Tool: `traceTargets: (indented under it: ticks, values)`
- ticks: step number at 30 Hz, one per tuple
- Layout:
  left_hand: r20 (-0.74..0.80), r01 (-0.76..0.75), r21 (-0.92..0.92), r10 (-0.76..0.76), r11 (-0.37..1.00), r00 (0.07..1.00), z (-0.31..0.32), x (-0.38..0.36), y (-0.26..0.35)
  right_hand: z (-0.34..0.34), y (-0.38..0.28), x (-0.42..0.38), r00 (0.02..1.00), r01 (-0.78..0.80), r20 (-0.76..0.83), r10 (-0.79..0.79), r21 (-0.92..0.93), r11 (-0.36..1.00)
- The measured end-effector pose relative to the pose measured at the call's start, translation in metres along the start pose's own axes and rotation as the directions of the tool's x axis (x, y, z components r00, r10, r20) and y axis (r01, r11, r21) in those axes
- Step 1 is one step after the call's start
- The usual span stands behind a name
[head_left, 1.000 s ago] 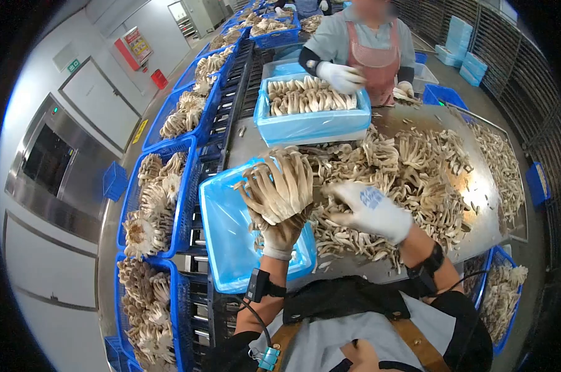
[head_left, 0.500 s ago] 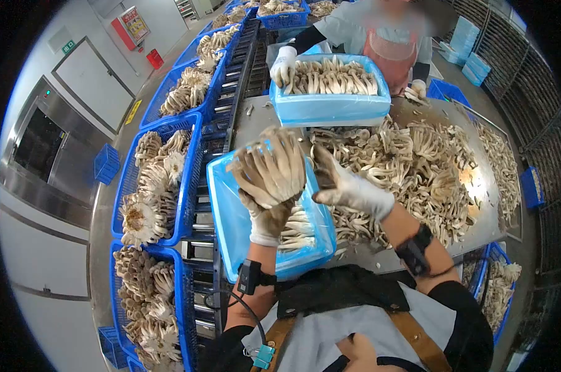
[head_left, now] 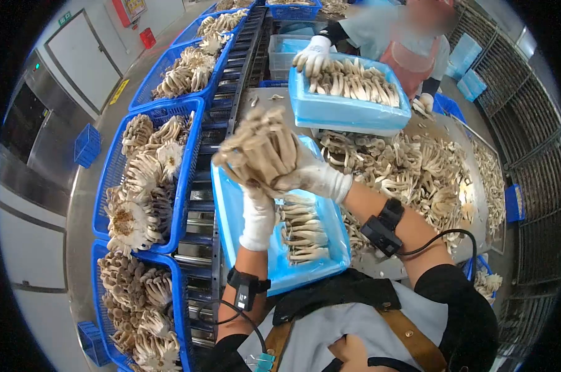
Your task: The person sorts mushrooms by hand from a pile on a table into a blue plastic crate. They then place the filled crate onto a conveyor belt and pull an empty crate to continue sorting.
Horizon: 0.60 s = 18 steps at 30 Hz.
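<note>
A large mushroom cluster (head_left: 258,149) is held up over a blue-lined tray (head_left: 234,229). My left hand (head_left: 257,214), in a white glove, grips the cluster from below; its fingers are partly hidden by the mushrooms. From the right, my gloved right hand (head_left: 308,175) presses against the cluster's lower side, its fingertips partly behind the stems. Under my hands, a row of mushroom stems (head_left: 305,229) lies inside the tray. To the right of the tray, a heap of loose mushrooms (head_left: 410,167) covers part of the metal table (head_left: 265,102).
Blue crates (head_left: 184,180) full of mushroom clusters line the roller conveyor (head_left: 196,208) on the left. Across the table a co-worker's gloved hand (head_left: 312,54) rests on another filled, blue-lined tray (head_left: 348,118). Dark racks (head_left: 528,124) stand at the far right.
My right hand has moved left and now touches the cluster, which has turned and shifted slightly left. The co-worker's tray sits further right and lower in view.
</note>
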<state>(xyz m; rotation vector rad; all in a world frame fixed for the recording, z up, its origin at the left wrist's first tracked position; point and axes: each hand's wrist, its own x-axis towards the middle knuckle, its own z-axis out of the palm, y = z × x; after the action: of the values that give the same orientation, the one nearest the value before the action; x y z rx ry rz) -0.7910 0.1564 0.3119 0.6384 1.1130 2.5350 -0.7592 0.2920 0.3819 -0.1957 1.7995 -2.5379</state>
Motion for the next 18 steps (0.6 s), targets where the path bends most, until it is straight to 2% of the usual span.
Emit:
traceTargets:
  ticks: [1, 2, 3, 6, 8, 9, 10, 12, 13, 14, 15, 16, 18]
  values:
    - [-0.036, 0.118, 0.015, -0.118, 0.993, 0.992, -0.014, -0.004, -0.015, -0.009, 0.011, -0.001, 0.999, -0.045, -0.023, 0.045, -0.005, 0.999]
    - [-0.112, 0.069, 0.111, -0.057, 0.991, 0.992, -0.022, -0.008, -0.033, -0.024, 0.027, -0.004, 0.995, -0.09, -0.046, 0.09, -0.007, 0.996]
    - [-0.065, 0.252, 0.187, -0.244, 0.95, 0.968, -0.027, -0.018, -0.027, -0.036, 0.041, -0.005, 0.99, -0.133, -0.04, 0.132, -0.036, 0.99]
    - [-0.026, 0.411, 0.505, -0.462, 0.759, 0.886, -0.06, -0.03, -0.045, -0.085, 0.079, 0.004, 0.938, -0.346, -0.02, 0.345, -0.1, 0.933]
    - [0.046, 0.205, 0.831, -0.43, 0.518, 0.901, -0.09, -0.033, -0.086, -0.107, 0.087, 0.014, 0.88, -0.471, 0.003, 0.475, -0.125, 0.873]
    - [0.091, 0.076, 0.931, -0.428, 0.357, 0.899, -0.097, -0.033, -0.097, -0.1, 0.071, 0.021, 0.828, -0.555, -0.024, 0.561, -0.178, 0.812]
    - [0.122, 0.026, 0.957, -0.48, 0.29, 0.869, -0.102, -0.033, -0.108, -0.095, 0.054, 0.031, 0.783, -0.58, 0.037, 0.621, -0.316, 0.751]
    - [0.172, -0.096, 0.983, -0.58, 0.16, 0.797, -0.101, -0.023, -0.121, -0.103, 0.049, 0.045, 0.762, -0.501, 0.11, 0.638, -0.524, 0.689]
    - [0.23, -0.135, 0.968, -0.546, 0.21, 0.805, -0.109, -0.023, -0.137, -0.102, 0.051, 0.05, 0.734, -0.433, 0.031, 0.678, -0.747, 0.504]
    - [0.19, -0.105, 0.977, -0.55, 0.183, 0.813, -0.107, -0.02, -0.141, -0.099, 0.054, 0.057, 0.719, -0.333, -0.059, 0.692, -0.904, 0.269]
    - [0.151, -0.076, 0.985, -0.554, 0.157, 0.819, -0.104, -0.018, -0.146, -0.097, 0.055, 0.062, 0.717, -0.214, -0.152, 0.681, -0.977, 0.006]
    - [0.112, -0.047, 0.99, -0.559, 0.13, 0.821, -0.101, -0.017, -0.15, -0.098, 0.056, 0.064, 0.701, -0.207, -0.168, 0.693, -0.978, -0.029]
    - [0.013, -0.017, 1.0, -0.653, 0.0, 0.757, -0.084, -0.009, -0.14, -0.099, 0.059, 0.068, 0.67, -0.19, -0.201, 0.715, -0.977, -0.096]
